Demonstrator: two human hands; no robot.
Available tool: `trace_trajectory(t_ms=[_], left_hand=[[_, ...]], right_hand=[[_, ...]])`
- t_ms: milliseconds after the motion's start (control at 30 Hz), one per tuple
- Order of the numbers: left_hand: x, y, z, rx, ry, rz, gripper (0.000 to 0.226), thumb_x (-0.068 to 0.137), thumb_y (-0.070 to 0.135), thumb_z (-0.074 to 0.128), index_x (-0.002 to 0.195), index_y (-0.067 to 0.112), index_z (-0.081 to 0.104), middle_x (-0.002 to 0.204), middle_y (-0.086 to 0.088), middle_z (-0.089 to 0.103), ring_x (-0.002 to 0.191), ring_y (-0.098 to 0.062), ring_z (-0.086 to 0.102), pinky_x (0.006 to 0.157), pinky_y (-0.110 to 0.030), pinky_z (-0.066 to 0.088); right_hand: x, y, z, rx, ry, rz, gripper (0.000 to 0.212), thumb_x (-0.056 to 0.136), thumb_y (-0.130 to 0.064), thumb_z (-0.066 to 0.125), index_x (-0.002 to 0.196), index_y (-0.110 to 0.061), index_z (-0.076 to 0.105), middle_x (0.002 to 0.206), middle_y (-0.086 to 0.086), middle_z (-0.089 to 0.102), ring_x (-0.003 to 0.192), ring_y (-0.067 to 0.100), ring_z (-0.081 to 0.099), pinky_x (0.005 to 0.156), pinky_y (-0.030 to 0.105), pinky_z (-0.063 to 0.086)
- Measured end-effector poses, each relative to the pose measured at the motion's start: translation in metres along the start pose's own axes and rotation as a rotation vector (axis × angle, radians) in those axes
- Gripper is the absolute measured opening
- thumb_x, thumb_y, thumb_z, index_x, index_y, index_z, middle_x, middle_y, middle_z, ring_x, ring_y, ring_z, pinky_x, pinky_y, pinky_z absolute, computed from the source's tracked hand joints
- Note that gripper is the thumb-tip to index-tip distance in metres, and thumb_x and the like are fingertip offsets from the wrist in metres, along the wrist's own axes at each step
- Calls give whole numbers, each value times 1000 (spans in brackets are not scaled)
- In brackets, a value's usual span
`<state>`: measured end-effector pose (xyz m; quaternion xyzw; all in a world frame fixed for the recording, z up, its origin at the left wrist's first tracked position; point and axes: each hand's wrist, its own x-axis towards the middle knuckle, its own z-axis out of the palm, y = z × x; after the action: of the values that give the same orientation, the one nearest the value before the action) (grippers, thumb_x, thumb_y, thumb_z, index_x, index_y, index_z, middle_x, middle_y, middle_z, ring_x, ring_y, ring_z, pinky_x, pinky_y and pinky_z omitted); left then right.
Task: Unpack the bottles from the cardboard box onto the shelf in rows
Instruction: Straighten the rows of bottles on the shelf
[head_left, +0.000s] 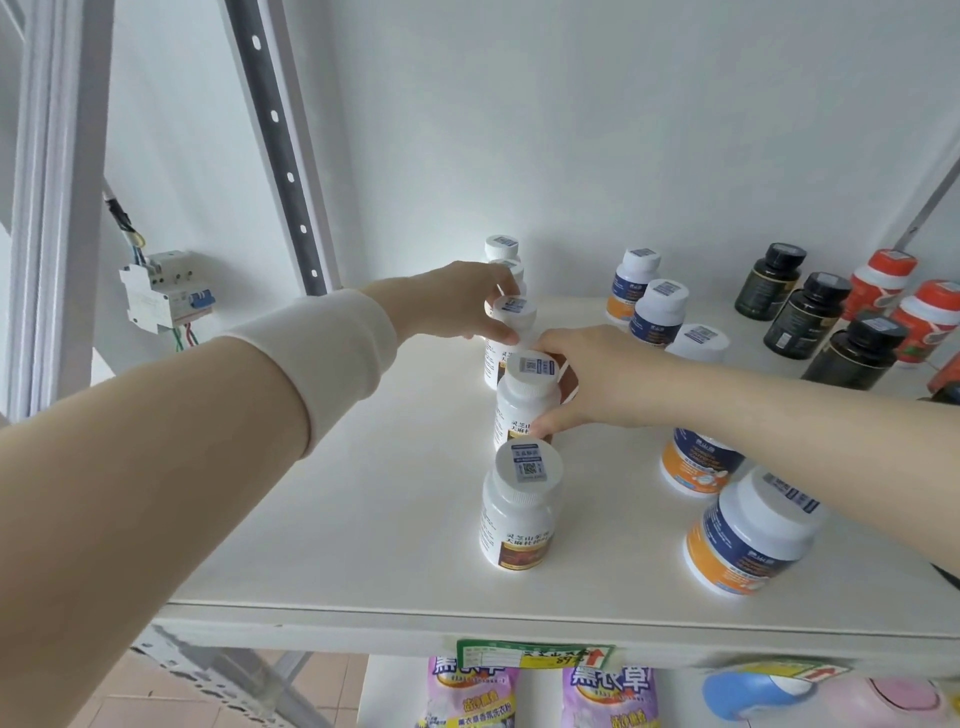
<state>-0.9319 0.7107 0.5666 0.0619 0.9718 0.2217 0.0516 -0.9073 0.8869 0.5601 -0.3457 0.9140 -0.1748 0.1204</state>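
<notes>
Both hands are at the leftmost row of white-capped bottles on the shelf (363, 493). The left hand (457, 304) grips the third bottle (513, 317) at its cap; the right hand (587, 379) clasps the second bottle (529, 402) round its body, apparently to square both into line behind the front bottle (519, 512). The cardboard box is out of view. The right hand's fingers are hidden behind its bottle, and the rearmost bottles are partly covered.

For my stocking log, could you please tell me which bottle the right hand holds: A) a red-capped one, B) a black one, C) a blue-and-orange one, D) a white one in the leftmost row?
D: the right hand curls round the second white bottle from the front of the leftmost row.
</notes>
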Motion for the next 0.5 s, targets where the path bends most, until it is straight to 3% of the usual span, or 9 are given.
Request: trace_trajectory(t_ms=[100,233,400,500], left_hand=[[1,-2,-5,-12,-43,-9,36,82,28,69,112,27,50,121,8,54,85,-22,67,60,-19,39],[1,-1,-8,-17,-91,-7,33,83,26,68,107,31,45,120,11,53,93,-20,69,77,-24,43],[2,0,-9,4,-121,5,32,83,24,67,104,33,45,103,24,51,95,-15,66,80,-23,42],[3,-1,-9,21,-134,5,28,84,25,66,90,41,45,97,30,49,95,-13,67,91,-31,45]], right_hand=[[-1,0,0,9,-10,-13,50,69,-32,80,110,-20,55,99,-8,59,89,12,57,66,16,41],[-2,-1,2,4,-5,-15,44,69,-34,80,103,-25,52,95,-12,57,82,6,54,57,2,37],[-4,0,4,27,0,-13,46,71,-32,78,109,-22,52,98,-10,57,87,9,54,60,4,34],[-5,-1,4,10,-7,-12,42,72,-33,77,102,-24,48,97,-9,56,88,11,55,61,6,34]])
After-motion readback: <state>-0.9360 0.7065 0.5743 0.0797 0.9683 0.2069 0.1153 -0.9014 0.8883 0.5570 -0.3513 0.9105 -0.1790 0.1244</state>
